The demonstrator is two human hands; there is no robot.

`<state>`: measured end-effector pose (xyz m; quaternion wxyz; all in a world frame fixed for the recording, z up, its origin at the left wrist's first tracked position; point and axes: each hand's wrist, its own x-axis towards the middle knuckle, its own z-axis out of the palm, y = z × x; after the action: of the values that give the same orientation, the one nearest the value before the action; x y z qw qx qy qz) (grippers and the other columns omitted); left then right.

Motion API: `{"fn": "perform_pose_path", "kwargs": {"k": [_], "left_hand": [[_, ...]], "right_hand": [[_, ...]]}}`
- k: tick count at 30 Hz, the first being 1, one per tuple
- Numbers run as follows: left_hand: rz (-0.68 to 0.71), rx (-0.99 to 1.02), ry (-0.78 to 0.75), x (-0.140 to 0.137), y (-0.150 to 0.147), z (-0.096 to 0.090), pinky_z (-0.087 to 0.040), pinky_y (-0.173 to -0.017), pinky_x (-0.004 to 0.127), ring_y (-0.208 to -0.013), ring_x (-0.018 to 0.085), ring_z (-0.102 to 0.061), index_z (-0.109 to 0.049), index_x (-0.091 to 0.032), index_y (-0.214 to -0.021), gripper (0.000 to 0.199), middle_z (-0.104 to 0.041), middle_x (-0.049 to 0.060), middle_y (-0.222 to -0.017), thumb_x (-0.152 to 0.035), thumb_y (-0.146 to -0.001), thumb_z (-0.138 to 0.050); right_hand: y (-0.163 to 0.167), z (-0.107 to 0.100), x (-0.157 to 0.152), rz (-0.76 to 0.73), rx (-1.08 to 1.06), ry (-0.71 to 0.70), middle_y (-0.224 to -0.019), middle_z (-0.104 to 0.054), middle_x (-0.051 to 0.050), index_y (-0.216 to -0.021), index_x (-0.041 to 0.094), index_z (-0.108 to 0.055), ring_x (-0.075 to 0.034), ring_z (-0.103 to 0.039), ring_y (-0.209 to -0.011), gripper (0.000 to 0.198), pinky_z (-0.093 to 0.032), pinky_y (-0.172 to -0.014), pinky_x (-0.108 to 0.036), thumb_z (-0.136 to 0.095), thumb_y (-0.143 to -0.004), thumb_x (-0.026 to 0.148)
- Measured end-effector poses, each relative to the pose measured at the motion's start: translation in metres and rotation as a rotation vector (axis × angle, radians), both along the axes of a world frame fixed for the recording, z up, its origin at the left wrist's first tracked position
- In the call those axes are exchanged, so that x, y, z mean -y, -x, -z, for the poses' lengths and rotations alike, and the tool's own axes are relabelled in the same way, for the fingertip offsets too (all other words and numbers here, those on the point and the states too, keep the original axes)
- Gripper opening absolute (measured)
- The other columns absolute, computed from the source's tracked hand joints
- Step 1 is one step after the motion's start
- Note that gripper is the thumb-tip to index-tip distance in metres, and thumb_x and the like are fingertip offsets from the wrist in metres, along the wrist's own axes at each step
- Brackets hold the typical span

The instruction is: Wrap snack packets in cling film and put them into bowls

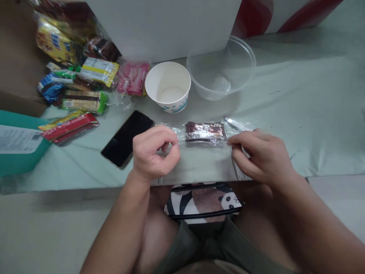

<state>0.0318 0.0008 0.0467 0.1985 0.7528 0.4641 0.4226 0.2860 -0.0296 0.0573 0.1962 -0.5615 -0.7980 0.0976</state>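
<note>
A small snack packet (205,131), dark brown with pale lettering, lies near the table's front edge, with crinkled clear plastic wrap (178,131) around it and past both ends. To its left, my left hand (156,152) is closed, thumb and forefinger pinched at the wrap's edge. My right hand (261,156) mirrors it on the right, its fingertips pinching the other end of the plastic. Just beyond the right hand lies a thin shiny metal piece (231,123), partly under or beside the wrap; I cannot make out its kind.
Behind the packet stand a white paper cup (174,104) and a clear plastic bowl (212,89). A black phone (128,137) lies beside my left hand. Several wrapped snacks (82,101) are heaped at the left, near a teal container (19,160). A white box (171,30) stands behind.
</note>
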Motion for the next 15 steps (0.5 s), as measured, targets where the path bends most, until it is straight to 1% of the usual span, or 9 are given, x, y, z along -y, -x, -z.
{"fn": "perform_pose_path", "kwargs": {"k": [2,4,6,8,10,12,14,15], "left_hand": [[0.06,-0.042,0.029,0.001,0.005,-0.001,-0.037,-0.046,0.027,-0.047,0.011,-0.048,-0.055,-0.022,-0.058,0.013,-0.062,-0.001,-0.057,-0.018,-0.07,-0.057],[0.152,-0.087,0.08,0.002,0.009,-0.002,-0.031,-0.043,0.024,-0.041,0.007,-0.04,-0.055,-0.021,-0.059,0.013,-0.053,-0.005,-0.049,-0.015,-0.07,-0.058],[0.244,-0.146,0.19,0.003,0.012,-0.004,-0.028,-0.041,0.022,-0.038,0.005,-0.033,-0.054,-0.021,-0.057,0.015,-0.041,-0.008,-0.043,-0.014,-0.07,-0.059],[0.327,-0.223,0.347,0.003,0.014,-0.007,-0.026,-0.042,0.022,-0.039,0.005,-0.03,-0.054,-0.02,-0.054,0.018,-0.033,-0.009,-0.041,-0.014,-0.07,-0.058],[0.39,-0.297,0.489,0.003,0.014,-0.009,-0.026,-0.043,0.022,-0.04,0.006,-0.03,-0.055,-0.02,-0.051,0.02,-0.032,-0.009,-0.041,-0.016,-0.071,-0.057],[0.417,-0.34,0.552,0.004,0.015,-0.011,-0.025,-0.043,0.022,-0.04,0.006,-0.031,-0.057,-0.021,-0.05,0.022,-0.032,-0.008,-0.041,-0.018,-0.072,-0.057],[0.412,-0.355,0.549,0.005,0.016,-0.011,-0.025,-0.043,0.022,-0.04,0.007,-0.031,-0.057,-0.021,-0.048,0.023,-0.033,-0.007,-0.041,-0.019,-0.072,-0.057],[0.412,-0.357,0.542,0.006,0.016,-0.011,-0.025,-0.043,0.022,-0.04,0.007,-0.031,-0.057,-0.021,-0.048,0.024,-0.034,-0.007,-0.041,-0.019,-0.072,-0.057]], "right_hand": [[-0.005,-0.005,0.004,-0.074,0.04,0.104,-0.063,-0.063,-0.001,-0.084,0.023,-0.069,-0.016,-0.054,-0.057,0.021,-0.037,-0.06,-0.03,-0.048,-0.09,0.023],[-0.009,-0.009,0.008,-0.167,0.107,0.271,-0.059,-0.062,0.001,-0.088,0.024,-0.071,-0.015,-0.052,-0.053,0.025,-0.033,-0.056,-0.029,-0.047,-0.095,0.03],[-0.013,-0.01,0.013,-0.237,0.148,0.421,-0.06,-0.063,0.001,-0.088,0.025,-0.072,-0.014,-0.053,-0.052,0.028,-0.033,-0.056,-0.028,-0.048,-0.097,0.035],[-0.016,-0.011,0.019,-0.246,0.157,0.491,-0.06,-0.064,0.001,-0.088,0.026,-0.072,-0.014,-0.054,-0.051,0.029,-0.033,-0.056,-0.028,-0.048,-0.098,0.038],[-0.018,-0.011,0.025,-0.204,0.203,0.486,-0.058,-0.063,0.001,-0.092,0.027,-0.073,-0.014,-0.054,-0.049,0.03,-0.031,-0.053,-0.028,-0.048,-0.098,0.041],[-0.02,-0.011,0.03,-0.118,0.298,0.426,-0.059,-0.066,-0.001,-0.1,0.03,-0.076,-0.017,-0.056,-0.049,0.033,-0.029,-0.05,-0.029,-0.047,-0.098,0.046],[-0.023,-0.011,0.034,-0.042,0.376,0.345,-0.071,-0.073,-0.003,-0.112,0.033,-0.076,-0.021,-0.064,-0.056,0.037,-0.029,-0.049,-0.029,-0.045,-0.098,0.047],[-0.025,-0.01,0.034,-0.019,0.394,0.31,-0.083,-0.077,-0.004,-0.117,0.035,-0.075,-0.023,-0.067,-0.062,0.039,-0.031,-0.049,-0.03,-0.044,-0.098,0.047]]}}
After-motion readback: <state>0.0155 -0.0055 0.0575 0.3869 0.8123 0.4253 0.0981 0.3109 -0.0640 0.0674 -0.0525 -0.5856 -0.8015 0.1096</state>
